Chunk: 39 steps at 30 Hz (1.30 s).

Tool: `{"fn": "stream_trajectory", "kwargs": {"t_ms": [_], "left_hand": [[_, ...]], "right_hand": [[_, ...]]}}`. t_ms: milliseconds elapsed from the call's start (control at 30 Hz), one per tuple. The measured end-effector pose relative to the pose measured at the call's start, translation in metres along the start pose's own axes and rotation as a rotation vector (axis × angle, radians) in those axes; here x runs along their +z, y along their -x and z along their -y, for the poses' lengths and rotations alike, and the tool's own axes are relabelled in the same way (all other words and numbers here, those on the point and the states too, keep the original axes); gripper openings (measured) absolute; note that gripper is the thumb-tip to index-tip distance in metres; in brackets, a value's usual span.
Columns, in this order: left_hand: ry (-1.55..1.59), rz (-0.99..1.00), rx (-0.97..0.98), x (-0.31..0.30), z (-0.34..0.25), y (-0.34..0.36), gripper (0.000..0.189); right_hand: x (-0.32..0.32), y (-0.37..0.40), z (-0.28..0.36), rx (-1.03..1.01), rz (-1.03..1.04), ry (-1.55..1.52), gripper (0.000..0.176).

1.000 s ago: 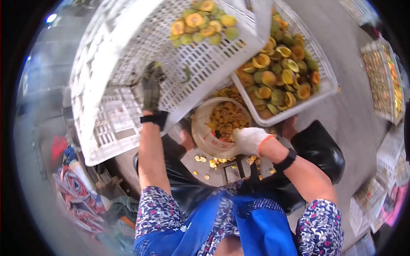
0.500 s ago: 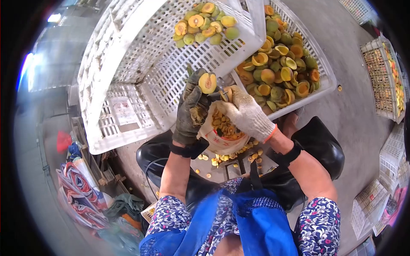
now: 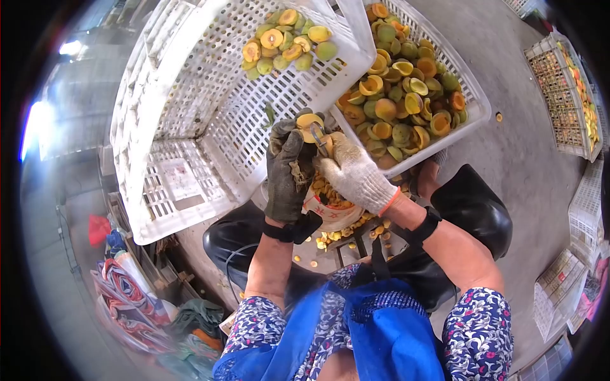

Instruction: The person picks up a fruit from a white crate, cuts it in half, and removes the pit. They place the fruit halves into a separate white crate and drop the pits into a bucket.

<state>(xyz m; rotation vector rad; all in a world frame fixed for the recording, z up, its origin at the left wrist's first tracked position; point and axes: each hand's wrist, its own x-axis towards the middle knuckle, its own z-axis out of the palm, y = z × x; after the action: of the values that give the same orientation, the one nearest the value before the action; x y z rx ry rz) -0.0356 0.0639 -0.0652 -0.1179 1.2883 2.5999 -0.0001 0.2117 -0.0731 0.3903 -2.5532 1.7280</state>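
My left hand (image 3: 286, 168), in a dark, soiled glove, is closed around a yellow-fleshed peach half (image 3: 307, 119), its cut face up. In a pale knit glove, my right hand (image 3: 356, 171) grips a small pitting knife with a curved metal blade (image 3: 319, 140) and a light handle. The blade touches the fruit's cut face near its middle. Beneath both hands stands a white container (image 3: 330, 220), holding brownish pits and scraps (image 3: 327, 192). Uncored halves (image 3: 279, 47) lie heaped in the tilted white crate (image 3: 244, 162) ahead of my left hand.
Hollowed-out halves (image 3: 406, 95) fill a second white crate (image 3: 478, 114) at the front right. Fruit scraps (image 3: 337, 236) litter the floor under the container. More crates (image 3: 559, 95) line the right side; bundled striped sheeting (image 3: 130, 305) lies at left.
The pitting knife's blade has come onto the peach half, which has tipped and is partly covered by it. My right hand has shifted slightly left; the whole view has turned a little.
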Motion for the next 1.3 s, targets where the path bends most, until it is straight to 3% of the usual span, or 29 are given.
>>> {"fn": "stream_trajectory", "kwargs": {"t_ms": [67, 133, 267, 367, 433, 567, 633, 667, 700, 767, 800, 900, 1000, 1067, 1100, 1167, 1300], "left_hand": [[-0.048, 0.012, 0.026, 0.002, 0.002, 0.000, 0.024], [-0.093, 0.002, 0.054, 0.006, 0.002, 0.000, 0.029], [-0.144, -0.022, 0.105, 0.012, 0.012, -0.003, 0.036], [-0.154, 0.010, 0.139, 0.017, 0.021, -0.005, 0.041], [-0.096, 0.011, 0.146, 0.021, 0.024, -0.005, 0.033], [-0.093, 0.027, 0.114, 0.019, 0.025, -0.007, 0.034], [-0.004, 0.089, 0.038, 0.003, 0.030, -0.012, 0.036], [0.005, 0.101, 0.061, -0.004, 0.031, -0.015, 0.037], [0.006, 0.096, 0.068, -0.007, 0.022, -0.016, 0.037], [0.177, 0.096, -0.193, -0.004, -0.002, -0.018, 0.042], [0.089, -0.008, -0.267, 0.009, -0.012, -0.018, 0.049], [-0.144, 0.007, -0.349, -0.001, -0.006, -0.020, 0.048], [-0.209, -0.067, -0.287, -0.001, 0.001, -0.019, 0.048], [-0.245, -0.095, -0.285, -0.004, 0.005, -0.015, 0.048], [-0.147, 0.010, -0.221, -0.007, 0.010, -0.014, 0.050], [-0.042, 0.114, -0.159, -0.009, 0.015, -0.015, 0.052], [-0.007, 0.231, -0.153, -0.003, 0.014, -0.016, 0.055]], "right_hand": [[0.003, 0.001, -0.003, -0.020, -0.017, 0.042, 0.031], [0.008, 0.002, -0.006, -0.245, -0.111, 0.302, 0.018], [0.010, 0.004, -0.005, -0.372, -0.123, 0.476, 0.019], [0.017, 0.009, -0.009, -0.277, -0.090, 0.543, 0.020], [0.017, 0.007, -0.012, -0.235, -0.062, 0.523, 0.018], [0.007, -0.001, -0.017, -0.249, -0.020, 0.400, 0.016], [0.004, -0.004, -0.015, -0.058, -0.038, 0.132, 0.015], [-0.002, -0.002, -0.010, 0.153, 0.122, 0.006, 0.015], [0.000, 0.000, -0.014, 0.148, 0.128, 0.007, 0.015], [0.011, 0.005, -0.023, -0.263, -0.046, 0.378, 0.016], [0.015, 0.008, -0.021, -0.256, -0.039, 0.369, 0.016], [0.012, 0.005, -0.018, -0.359, -0.008, 0.491, 0.017], [0.003, 0.000, -0.009, -0.505, 0.046, 0.530, 0.015], [0.003, -0.003, 0.002, 0.397, 0.258, -0.388, 0.018], [-0.001, -0.006, 0.004, 0.400, 0.258, -0.390, 0.018], [-0.009, -0.010, 0.003, 0.573, 0.545, -0.486, 0.026], [-0.002, -0.001, -0.004, 0.612, 0.546, -0.702, 0.030]]}}
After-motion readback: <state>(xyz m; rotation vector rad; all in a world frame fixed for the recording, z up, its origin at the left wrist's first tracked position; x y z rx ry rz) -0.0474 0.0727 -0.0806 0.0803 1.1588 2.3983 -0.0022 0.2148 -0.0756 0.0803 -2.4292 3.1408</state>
